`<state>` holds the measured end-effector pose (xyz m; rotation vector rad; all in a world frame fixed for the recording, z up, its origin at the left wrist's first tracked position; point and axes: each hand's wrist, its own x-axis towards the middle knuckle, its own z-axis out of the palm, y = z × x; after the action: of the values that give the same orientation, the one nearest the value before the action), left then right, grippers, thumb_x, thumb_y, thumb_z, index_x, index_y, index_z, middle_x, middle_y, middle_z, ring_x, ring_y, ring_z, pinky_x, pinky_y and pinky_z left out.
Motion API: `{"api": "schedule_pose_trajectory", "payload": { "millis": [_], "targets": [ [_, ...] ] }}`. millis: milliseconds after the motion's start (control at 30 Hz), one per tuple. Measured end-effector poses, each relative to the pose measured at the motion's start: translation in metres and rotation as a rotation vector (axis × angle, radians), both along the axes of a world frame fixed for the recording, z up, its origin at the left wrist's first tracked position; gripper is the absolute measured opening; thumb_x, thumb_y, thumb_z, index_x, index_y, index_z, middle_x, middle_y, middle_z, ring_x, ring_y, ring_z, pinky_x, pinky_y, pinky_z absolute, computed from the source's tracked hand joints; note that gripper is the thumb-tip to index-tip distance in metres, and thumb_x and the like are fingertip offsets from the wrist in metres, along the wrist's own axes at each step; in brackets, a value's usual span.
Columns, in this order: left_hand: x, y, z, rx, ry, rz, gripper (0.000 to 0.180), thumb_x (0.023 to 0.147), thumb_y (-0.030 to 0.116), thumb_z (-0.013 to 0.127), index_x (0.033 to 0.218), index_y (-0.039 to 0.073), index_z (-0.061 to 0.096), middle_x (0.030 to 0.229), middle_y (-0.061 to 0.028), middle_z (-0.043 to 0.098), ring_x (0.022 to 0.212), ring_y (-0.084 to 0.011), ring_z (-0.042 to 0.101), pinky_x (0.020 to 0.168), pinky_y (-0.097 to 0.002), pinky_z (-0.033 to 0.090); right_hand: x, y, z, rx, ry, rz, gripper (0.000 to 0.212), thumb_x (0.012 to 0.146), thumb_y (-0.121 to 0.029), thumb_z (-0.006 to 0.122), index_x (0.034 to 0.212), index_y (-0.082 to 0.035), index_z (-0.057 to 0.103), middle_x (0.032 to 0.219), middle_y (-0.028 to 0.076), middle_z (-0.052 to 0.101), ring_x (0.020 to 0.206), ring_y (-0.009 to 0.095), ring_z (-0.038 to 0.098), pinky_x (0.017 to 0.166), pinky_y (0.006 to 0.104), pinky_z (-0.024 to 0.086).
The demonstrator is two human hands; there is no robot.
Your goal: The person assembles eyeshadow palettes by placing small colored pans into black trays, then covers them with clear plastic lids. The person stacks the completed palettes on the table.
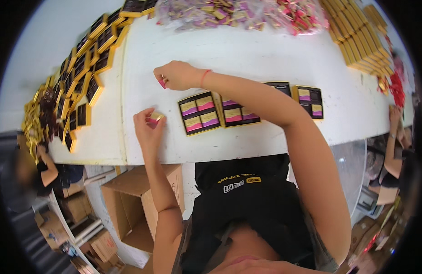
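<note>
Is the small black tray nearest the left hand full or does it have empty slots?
Full. The tray shows four wrapped pieces, pink and purple with gold, filling all four slots; no dark slot is bare.

Open cardboard box (pixel 142 205) (under table (pixel 275 59))

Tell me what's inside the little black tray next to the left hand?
The tray holds four wrapped pieces, each gold on top, two with purple bands and two with pink. They fill all four pockets. What is inside the wrappers stays hidden. The left hand holds another pink and gold piece.
</note>
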<state>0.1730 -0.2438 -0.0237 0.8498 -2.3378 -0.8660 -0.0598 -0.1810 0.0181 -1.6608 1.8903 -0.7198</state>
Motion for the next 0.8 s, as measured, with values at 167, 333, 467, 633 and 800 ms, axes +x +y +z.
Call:
{"api": "schedule_pose_trajectory", "payload": {
  "millis": [167, 333, 467, 633, 800],
  "targets": [
    [-0.002, 0.017, 0.005, 0.512, 0.338, 0.101, 0.027, 0.081, -0.003, 0.074, 0.101, 0.003, 0.056, 0.101, -0.0081, 0.057, 0.084, -0.0146, 0.058, 0.076, -0.0275, 0.05, -0.066, 0.135, 0.026, -0.332, -0.354, -0.076, 0.032, 0.094, -0.005, 0.057, 0.125, -0.008, 0.064, 0.088, 0.004, 0.063, 0.083, 0.012, 0.06, 0.08, 0.0289, 0.05],
    [-0.059, 0.115, 0.037, 0.823, 0.549, -0.268, 0.022, 0.085, -0.008, 0.067, 0.099, 0.004, 0.056, 0.099, -0.0062, 0.057, 0.082, -0.0119, 0.057, 0.071, -0.0247, 0.05, -0.071, 0.276, 0.042, -0.213, -0.499, -0.376, 0.031, 0.096, -0.002, 0.059, 0.127, -0.003, 0.06, 0.091, 0.002, 0.063, 0.085, 0.009, 0.059, 0.08, 0.026, 0.05],
    [-0.106, 0.196, 0.026, 0.835, 0.444, -0.574, 0.018, 0.083, -0.003, 0.072, 0.091, 0.004, 0.057, 0.09, -0.0021, 0.056, 0.077, -0.0094, 0.055, 0.068, -0.0233, 0.048, -0.072, 0.309, 0.017, -0.199, -0.45, -0.413, 0.03, 0.093, 0.001, 0.06, 0.123, -0.001, 0.062, 0.093, 0.001, 0.065, 0.084, 0.008, 0.058, 0.079, 0.0254, 0.05],
    [-0.137, 0.221, 0.029, 0.481, 0.01, -0.472, 0.016, 0.081, 0.007, 0.077, 0.084, 0.004, 0.061, 0.082, -0.0065, 0.06, 0.072, -0.0162, 0.059, 0.06, -0.0284, 0.045, -0.07, 0.317, 0.005, -0.292, -0.189, -0.403, 0.026, 0.089, 0.001, 0.064, 0.113, -0.006, 0.07, 0.094, 0.006, 0.069, 0.08, 0.013, 0.062, 0.072, 0.026, 0.049],
    [-0.133, 0.219, 0.023, -0.047, 0.161, -0.487, 0.021, 0.077, 0.012, 0.08, 0.091, 0.006, 0.065, 0.095, -0.0076, 0.064, 0.086, -0.0241, 0.06, 0.071, -0.0346, 0.047, -0.067, 0.31, 0.002, -0.246, -0.19, -0.474, 0.015, 0.086, -0.002, 0.068, 0.099, -0.008, 0.072, 0.091, 0.005, 0.068, 0.081, 0.015, 0.061, 0.068, 0.0284, 0.049]
  ]
}}
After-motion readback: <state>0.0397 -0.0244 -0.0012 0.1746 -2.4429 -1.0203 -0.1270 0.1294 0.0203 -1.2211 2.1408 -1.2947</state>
